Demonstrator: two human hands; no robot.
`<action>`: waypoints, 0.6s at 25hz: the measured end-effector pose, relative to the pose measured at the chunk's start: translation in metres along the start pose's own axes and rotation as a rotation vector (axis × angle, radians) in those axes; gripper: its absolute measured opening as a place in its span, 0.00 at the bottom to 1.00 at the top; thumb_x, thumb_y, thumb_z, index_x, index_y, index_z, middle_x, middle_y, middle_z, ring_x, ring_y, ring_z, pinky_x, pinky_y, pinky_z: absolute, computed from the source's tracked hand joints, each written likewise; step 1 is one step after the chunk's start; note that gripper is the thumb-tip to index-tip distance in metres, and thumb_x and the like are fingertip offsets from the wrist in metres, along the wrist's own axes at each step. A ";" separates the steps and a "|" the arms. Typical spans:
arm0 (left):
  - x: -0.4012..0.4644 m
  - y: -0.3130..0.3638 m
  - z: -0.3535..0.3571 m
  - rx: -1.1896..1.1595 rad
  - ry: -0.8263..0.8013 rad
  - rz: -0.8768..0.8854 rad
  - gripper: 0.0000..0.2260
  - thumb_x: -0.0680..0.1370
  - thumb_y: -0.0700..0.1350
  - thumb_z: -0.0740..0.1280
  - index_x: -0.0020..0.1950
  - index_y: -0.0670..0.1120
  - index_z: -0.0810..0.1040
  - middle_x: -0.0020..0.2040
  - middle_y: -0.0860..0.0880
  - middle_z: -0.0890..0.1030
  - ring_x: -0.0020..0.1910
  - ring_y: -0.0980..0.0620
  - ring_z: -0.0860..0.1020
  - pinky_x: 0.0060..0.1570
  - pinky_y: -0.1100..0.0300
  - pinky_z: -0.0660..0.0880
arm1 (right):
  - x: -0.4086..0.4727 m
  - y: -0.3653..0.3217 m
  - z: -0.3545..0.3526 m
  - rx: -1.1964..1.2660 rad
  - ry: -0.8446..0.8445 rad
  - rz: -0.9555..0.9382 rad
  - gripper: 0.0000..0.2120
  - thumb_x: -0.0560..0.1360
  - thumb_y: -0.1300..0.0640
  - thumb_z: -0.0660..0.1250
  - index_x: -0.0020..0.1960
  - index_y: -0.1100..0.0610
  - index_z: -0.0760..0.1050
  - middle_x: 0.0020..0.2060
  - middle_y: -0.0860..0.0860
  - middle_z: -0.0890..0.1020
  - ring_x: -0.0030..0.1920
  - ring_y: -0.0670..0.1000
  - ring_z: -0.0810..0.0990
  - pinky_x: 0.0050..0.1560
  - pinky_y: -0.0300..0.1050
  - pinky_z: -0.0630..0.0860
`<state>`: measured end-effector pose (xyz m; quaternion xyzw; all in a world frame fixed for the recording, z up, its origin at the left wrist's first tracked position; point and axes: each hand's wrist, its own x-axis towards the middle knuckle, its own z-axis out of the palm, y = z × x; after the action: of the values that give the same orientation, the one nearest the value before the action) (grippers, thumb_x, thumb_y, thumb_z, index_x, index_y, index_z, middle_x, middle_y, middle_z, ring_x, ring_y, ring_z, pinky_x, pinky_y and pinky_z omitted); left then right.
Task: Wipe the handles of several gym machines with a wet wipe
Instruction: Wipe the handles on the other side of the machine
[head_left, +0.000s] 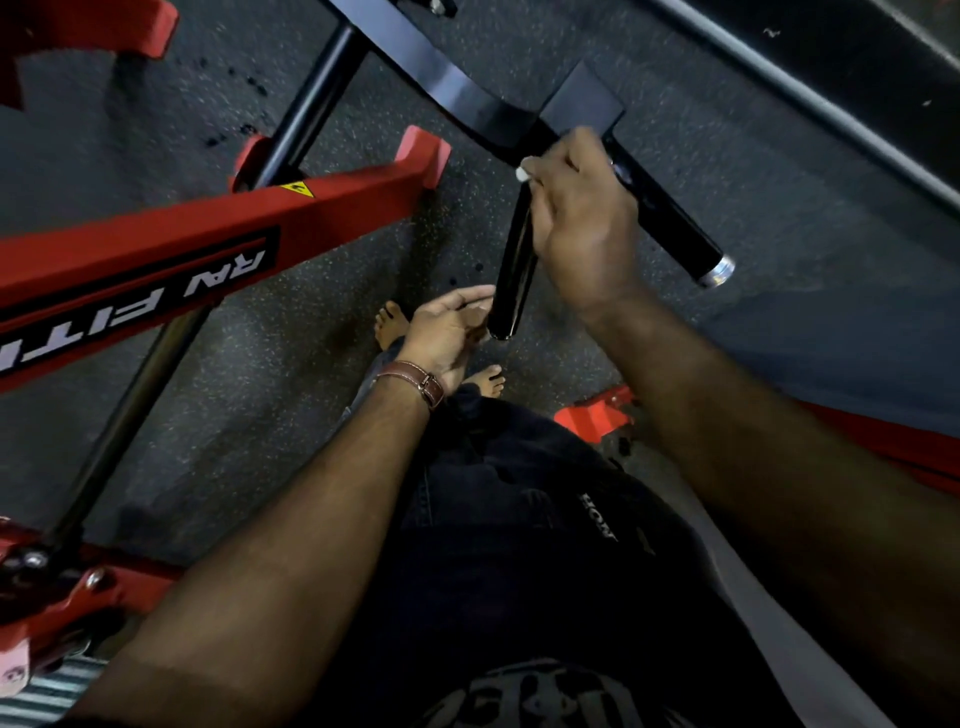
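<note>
A glossy black handle (511, 275) hangs down from the machine's black arm (457, 88). My right hand (582, 218) grips the upper part of this handle with a white wet wipe (523, 171) pressed under its fingers; only a small edge of the wipe shows. Lower down, my left hand (449, 327), with a brown leather strap at the wrist, is cupped beside the handle's bottom end, fingers relaxed, and whether it touches the handle I cannot tell. A second black handle (670, 218) with a silver end cap sticks out to the right.
A red machine frame (171, 260) with white lettering runs across the left. A black steel rod (311, 104) crosses it. Another red foot (597, 415) sits at the lower right. Dark speckled rubber floor (291, 415) lies below, with my bare feet on it.
</note>
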<state>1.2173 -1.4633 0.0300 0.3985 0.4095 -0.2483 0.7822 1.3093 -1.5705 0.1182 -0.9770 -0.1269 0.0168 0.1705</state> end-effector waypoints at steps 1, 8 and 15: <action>-0.002 0.000 0.001 0.016 -0.004 -0.003 0.11 0.80 0.30 0.62 0.54 0.41 0.81 0.40 0.50 0.86 0.35 0.56 0.82 0.31 0.65 0.76 | -0.001 0.002 0.001 -0.034 -0.011 -0.018 0.10 0.79 0.62 0.61 0.54 0.62 0.79 0.47 0.58 0.78 0.43 0.59 0.77 0.42 0.49 0.71; 0.004 -0.001 -0.004 0.027 0.015 -0.027 0.20 0.75 0.24 0.58 0.49 0.42 0.85 0.44 0.43 0.82 0.41 0.49 0.77 0.37 0.61 0.79 | -0.081 0.010 0.021 0.089 -0.347 -0.137 0.09 0.80 0.53 0.62 0.41 0.48 0.71 0.34 0.50 0.72 0.33 0.52 0.71 0.31 0.58 0.74; 0.004 -0.007 -0.003 0.061 0.016 -0.014 0.21 0.76 0.24 0.55 0.49 0.44 0.84 0.42 0.48 0.86 0.43 0.52 0.79 0.41 0.64 0.76 | -0.024 0.026 0.021 0.203 0.193 -0.129 0.06 0.77 0.66 0.66 0.52 0.66 0.81 0.42 0.59 0.74 0.39 0.46 0.70 0.38 0.37 0.69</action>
<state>1.2133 -1.4655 0.0227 0.4215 0.4108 -0.2628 0.7645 1.2908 -1.5938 0.0891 -0.9416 -0.1699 -0.0755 0.2807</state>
